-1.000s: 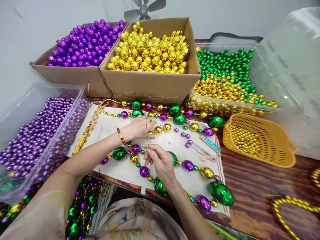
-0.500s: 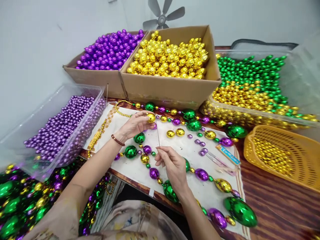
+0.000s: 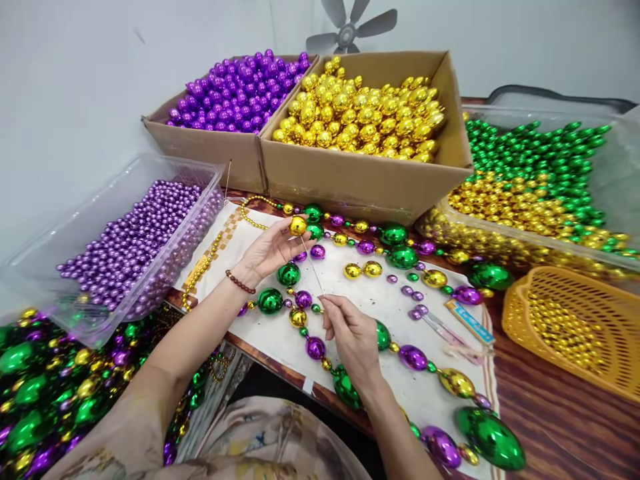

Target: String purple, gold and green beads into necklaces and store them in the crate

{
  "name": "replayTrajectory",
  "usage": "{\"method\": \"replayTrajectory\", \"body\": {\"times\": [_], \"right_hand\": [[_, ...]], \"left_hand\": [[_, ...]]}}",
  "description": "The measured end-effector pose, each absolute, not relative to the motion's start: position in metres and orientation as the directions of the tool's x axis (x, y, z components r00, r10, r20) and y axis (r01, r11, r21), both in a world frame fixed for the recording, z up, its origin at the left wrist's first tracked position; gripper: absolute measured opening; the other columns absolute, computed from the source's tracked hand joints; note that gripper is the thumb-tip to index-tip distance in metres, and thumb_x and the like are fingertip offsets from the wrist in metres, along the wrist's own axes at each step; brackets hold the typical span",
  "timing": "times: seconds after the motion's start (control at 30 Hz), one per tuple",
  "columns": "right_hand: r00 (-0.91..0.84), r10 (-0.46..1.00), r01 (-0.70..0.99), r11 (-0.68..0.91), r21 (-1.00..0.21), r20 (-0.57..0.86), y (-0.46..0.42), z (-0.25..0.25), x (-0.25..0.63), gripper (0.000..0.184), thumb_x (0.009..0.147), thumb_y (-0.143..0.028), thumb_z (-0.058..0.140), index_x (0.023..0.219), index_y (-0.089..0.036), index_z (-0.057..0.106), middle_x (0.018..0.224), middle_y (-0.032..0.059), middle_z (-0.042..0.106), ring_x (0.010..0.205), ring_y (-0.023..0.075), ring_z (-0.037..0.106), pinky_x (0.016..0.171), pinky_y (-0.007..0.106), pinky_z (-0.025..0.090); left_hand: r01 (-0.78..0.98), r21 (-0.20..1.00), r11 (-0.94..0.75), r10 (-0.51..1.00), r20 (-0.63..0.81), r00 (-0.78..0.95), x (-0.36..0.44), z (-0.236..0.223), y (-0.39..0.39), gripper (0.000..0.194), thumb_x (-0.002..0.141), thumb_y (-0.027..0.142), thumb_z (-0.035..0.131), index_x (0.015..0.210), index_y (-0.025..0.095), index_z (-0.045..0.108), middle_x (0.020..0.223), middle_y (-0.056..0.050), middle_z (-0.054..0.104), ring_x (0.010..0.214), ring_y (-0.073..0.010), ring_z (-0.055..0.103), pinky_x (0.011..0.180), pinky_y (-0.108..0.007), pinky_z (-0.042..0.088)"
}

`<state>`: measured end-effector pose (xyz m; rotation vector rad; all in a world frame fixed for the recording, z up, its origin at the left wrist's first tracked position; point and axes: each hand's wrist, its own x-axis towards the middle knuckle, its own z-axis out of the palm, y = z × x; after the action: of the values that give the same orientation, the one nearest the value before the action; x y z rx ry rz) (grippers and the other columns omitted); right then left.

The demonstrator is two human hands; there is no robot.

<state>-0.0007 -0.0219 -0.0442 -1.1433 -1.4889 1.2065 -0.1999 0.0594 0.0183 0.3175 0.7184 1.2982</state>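
Note:
A shiny gold bead (image 3: pixel 299 225) is pinched between the thumb and fingertips of my left hand (image 3: pixel 273 252), raised above the cloth. My right hand (image 3: pixel 353 337) is closed on the lower end of a long thin needle (image 3: pixel 313 265), which slants up to the left. Its upper tip meets the bead's lower edge; whether it has entered the hole cannot be made out. Beneath my hands, a strand of green, purple and gold beads (image 3: pixel 315 348) lies on the white cloth (image 3: pixel 370 300). Two loose gold beads (image 3: pixel 363 269) rest to the right of my left hand.
Cardboard boxes of purple beads (image 3: pixel 240 93) and gold beads (image 3: pixel 360 113) stand at the back. Clear tubs hold small purple beads (image 3: pixel 135 247) and green and gold beads (image 3: pixel 540 167). A yellow basket (image 3: pixel 620 353), scissors (image 3: pixel 443 330) and a blue packet (image 3: pixel 470 321) lie right.
The needle's tip has moved from beside the bead to its lower edge, and the needle leans more to the left. The camera view has turned slightly left.

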Motion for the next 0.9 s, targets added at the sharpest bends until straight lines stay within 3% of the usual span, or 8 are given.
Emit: {"method": "replayTrajectory", "body": {"times": [0.33,0.7,0.9], "right_hand": [[-0.198,0.979,0.167,0.087,-0.982,0.053,-0.024,-0.040,-0.003,0.027,0.098,-0.039,0.054,0.092,-0.018,0.071,0.054,-0.0045,0.056,0.040,0.0091,0.049,0.044,0.021,0.041],[-0.189,0.981,0.162,0.077,-0.984,0.045,-0.020,-0.031,-0.011,0.026,0.101,-0.042,0.049,0.095,-0.020,0.062,0.057,-0.0057,0.057,0.042,0.0090,0.053,0.047,0.020,0.044],[-0.222,0.974,0.062,0.051,-0.997,0.036,-0.013,-0.023,-0.012,0.024,0.101,-0.039,0.046,0.100,-0.021,0.063,0.062,-0.0054,0.056,0.049,0.0090,0.054,0.052,0.021,0.044]], "left_hand": [[-0.639,0.740,0.212,0.973,-0.223,0.064,-0.197,0.018,0.054,0.021,0.090,0.024,0.068,0.109,0.016,0.071,0.098,-0.003,0.071,0.087,-0.0123,0.068,0.100,-0.037,0.057],[-0.549,0.822,0.153,0.988,-0.126,0.086,-0.173,0.025,0.029,0.034,0.082,0.028,0.077,0.114,0.019,0.070,0.098,-0.004,0.072,0.097,-0.0190,0.071,0.099,-0.045,0.057],[-0.478,0.862,0.169,0.984,-0.119,0.133,-0.160,0.017,0.017,0.032,0.079,0.029,0.080,0.109,0.021,0.074,0.099,-0.004,0.074,0.090,-0.0179,0.072,0.093,-0.039,0.058]]}}
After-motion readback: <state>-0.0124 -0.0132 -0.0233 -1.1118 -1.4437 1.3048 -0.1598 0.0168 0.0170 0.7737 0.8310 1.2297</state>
